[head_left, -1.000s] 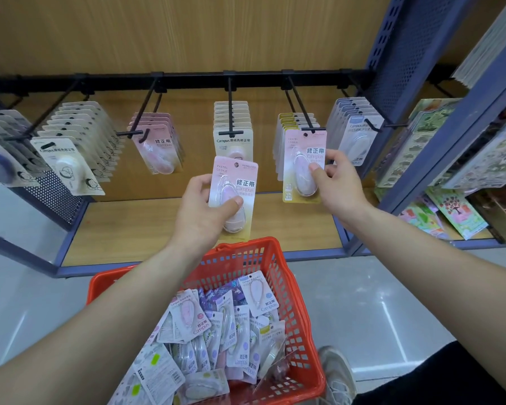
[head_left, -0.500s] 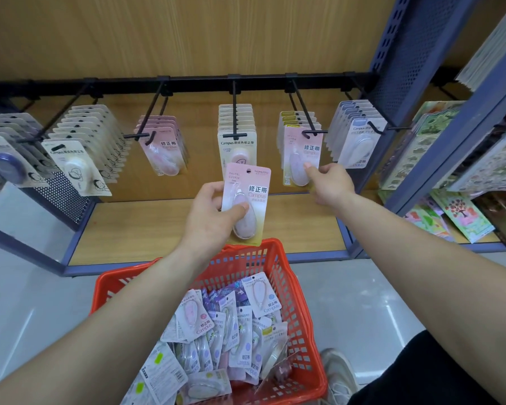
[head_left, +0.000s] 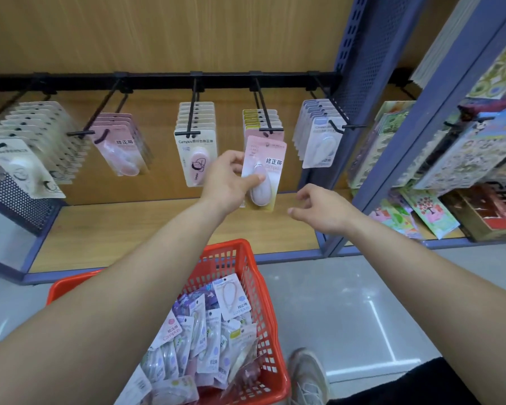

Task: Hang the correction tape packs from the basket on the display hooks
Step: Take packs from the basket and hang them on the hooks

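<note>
My left hand (head_left: 227, 179) grips a pink correction tape pack (head_left: 265, 168) and holds it up just below the tip of the fourth display hook (head_left: 265, 118), in front of the pink and yellow packs hanging there. My right hand (head_left: 323, 207) hovers lower right of the pack, fingers loosely curled, holding nothing. The red basket (head_left: 263, 290) sits under my arms with several loose tape packs (head_left: 205, 334) inside.
Other hooks on the black rail (head_left: 158, 80) carry white (head_left: 35, 141), pink (head_left: 120, 147), cream (head_left: 196, 141) and lilac packs (head_left: 319, 141). A wooden shelf (head_left: 158, 226) lies below. A blue upright (head_left: 421, 118) and sticker racks (head_left: 465, 159) stand to the right.
My left hand has carried the pink pack up and right to the fourth hook. My right hand has let go of the hung pack and dropped back down.
</note>
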`<state>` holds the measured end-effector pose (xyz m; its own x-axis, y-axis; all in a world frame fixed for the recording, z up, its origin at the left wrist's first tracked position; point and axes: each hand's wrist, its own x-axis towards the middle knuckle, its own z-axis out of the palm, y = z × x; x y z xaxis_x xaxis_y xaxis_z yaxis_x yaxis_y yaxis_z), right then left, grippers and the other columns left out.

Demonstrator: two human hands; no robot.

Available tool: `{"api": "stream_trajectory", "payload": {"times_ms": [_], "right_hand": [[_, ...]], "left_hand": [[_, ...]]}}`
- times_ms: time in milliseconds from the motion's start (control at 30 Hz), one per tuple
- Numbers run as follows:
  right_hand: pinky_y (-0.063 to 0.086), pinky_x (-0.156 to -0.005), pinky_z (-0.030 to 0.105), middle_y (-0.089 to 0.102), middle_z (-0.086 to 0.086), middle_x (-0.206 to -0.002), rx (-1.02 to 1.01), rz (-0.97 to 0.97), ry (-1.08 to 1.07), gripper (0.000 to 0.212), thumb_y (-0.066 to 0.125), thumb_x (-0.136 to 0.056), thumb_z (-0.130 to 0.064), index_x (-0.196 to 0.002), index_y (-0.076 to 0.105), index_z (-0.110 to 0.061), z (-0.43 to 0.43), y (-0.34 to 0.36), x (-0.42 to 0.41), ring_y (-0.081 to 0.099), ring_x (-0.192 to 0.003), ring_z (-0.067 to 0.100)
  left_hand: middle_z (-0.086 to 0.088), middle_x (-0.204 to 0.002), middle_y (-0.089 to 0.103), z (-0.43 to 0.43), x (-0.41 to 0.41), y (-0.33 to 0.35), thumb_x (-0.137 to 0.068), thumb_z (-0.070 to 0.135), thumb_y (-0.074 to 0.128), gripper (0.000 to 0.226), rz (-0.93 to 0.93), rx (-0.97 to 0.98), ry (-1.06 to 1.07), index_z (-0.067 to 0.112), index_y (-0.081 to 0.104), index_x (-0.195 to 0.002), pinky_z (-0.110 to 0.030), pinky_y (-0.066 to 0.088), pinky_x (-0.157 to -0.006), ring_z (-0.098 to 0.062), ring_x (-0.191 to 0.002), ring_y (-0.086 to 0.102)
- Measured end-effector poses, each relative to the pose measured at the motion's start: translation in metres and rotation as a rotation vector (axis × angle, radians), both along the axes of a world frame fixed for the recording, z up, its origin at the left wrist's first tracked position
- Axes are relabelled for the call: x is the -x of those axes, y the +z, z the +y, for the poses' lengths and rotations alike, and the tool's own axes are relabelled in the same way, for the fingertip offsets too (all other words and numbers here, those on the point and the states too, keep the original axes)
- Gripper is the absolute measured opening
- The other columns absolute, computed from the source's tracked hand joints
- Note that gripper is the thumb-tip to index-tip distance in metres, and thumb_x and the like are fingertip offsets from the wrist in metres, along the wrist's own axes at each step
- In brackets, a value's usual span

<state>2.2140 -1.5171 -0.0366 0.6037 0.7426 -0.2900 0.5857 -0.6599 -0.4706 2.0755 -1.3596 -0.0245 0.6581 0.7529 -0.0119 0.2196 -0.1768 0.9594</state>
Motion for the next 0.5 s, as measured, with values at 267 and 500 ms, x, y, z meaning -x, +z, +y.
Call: {"api": "stream_trajectory", "payload": {"times_ms": [267,500], "right_hand": [[0.05,-0.095,0.04,0.061,0.003,-0.129,0.027,0.017,0.038,0.051,0.063,-0.095,-0.049,-0.135,0.052,-0.02,-0.004,-0.003,-0.001,0.058,-0.115,0.021],[0.051,-0.099,0.043,0.061,0.0,-0.128,0.074,0.006,0.085,0.05,0.063,-0.093,-0.05,-0.134,0.056,-0.022,-0.002,-0.005,0.004,0.059,-0.115,0.021]], "left_hand": [[0.0,-0.1,0.071,0.0,-0.016,0.004,-0.087,0.014,0.081,0.033,-0.022,-0.004,0.064,0.014,0.064,-0.116,-0.011,0.049,-0.062,-0.008,-0.082,0.066],[-0.001,-0.098,0.072,-0.001,-0.014,0.0,-0.089,0.017,0.08,0.031,-0.032,0.047,0.098,0.017,0.063,-0.114,-0.02,0.052,-0.069,-0.008,-0.081,0.068]]}}
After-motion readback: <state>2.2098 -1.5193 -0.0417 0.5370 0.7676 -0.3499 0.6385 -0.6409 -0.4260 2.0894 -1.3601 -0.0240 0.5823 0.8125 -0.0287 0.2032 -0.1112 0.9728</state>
